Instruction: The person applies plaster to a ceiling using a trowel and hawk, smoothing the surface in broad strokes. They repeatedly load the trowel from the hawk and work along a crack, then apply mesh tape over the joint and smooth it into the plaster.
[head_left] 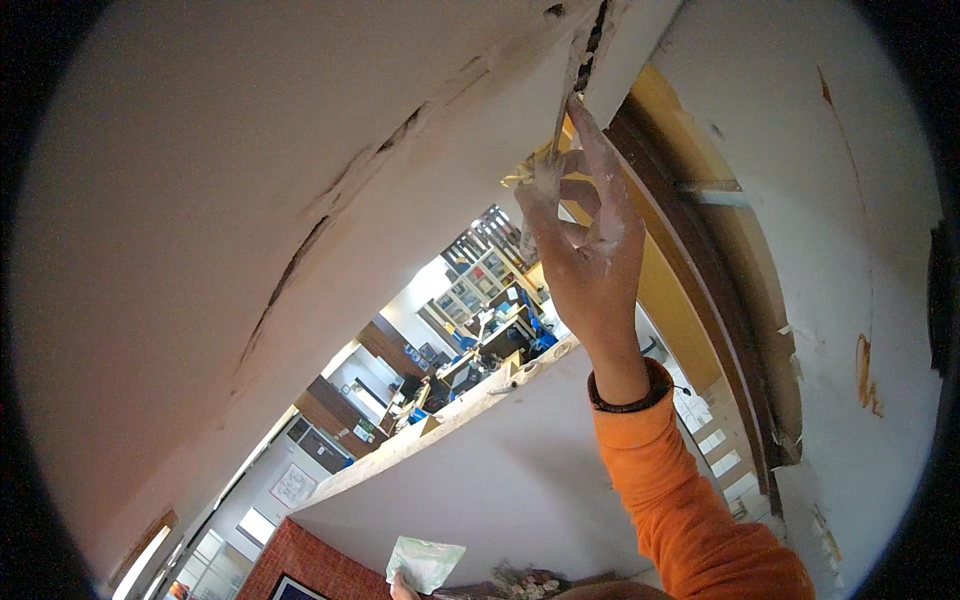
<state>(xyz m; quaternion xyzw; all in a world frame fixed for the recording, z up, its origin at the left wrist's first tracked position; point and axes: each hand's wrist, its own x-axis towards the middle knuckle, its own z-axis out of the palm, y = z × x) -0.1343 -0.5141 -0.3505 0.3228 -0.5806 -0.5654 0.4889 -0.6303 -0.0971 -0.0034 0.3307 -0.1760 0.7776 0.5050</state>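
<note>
My right hand [585, 230], dusted with white and in an orange sleeve, is raised toward the pale overhead surface [250, 150]. Its fingers grip a thin putty knife [558, 130], whose blade reaches the dark crack [590, 60] near the top; the forefinger extends alongside it. A second, broken crack [300, 260] runs diagonally down the same surface to the left. At the bottom edge my left hand [403, 585] holds a pale green sheet [425, 560], with only the fingertips showing.
A curved dark brown trim [730, 330] and a pale panel [840, 250] are at right. Through a gap, a room with cluttered desks and shelves [470, 290] shows beyond a grey partition [470, 460]. A red brick wall [280, 550] and flowers [530, 585] sit low.
</note>
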